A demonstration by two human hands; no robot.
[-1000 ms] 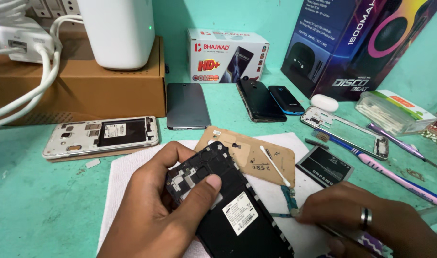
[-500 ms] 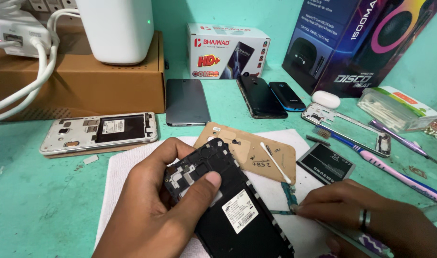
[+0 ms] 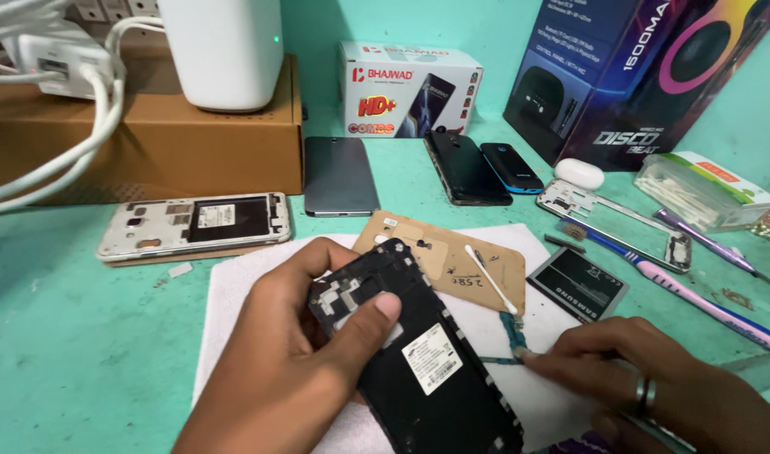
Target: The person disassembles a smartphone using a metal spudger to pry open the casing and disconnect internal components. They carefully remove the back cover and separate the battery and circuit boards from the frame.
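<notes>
The left hand grips the opened black phone from its near-left side, thumb pressed across the bare upper back, fingers curled beneath; the phone is held tilted over the white cloth on the worktop. The right hand (a ring on one finger) rests on the cloth right of the phone, fingertips pinching a small blue-green circuit strip just beside the phone's right edge. Beyond the phone lies a tan back cover carrying a cotton swab. A loose battery lies right of the phone, a white phone frame to its far left.
</notes>
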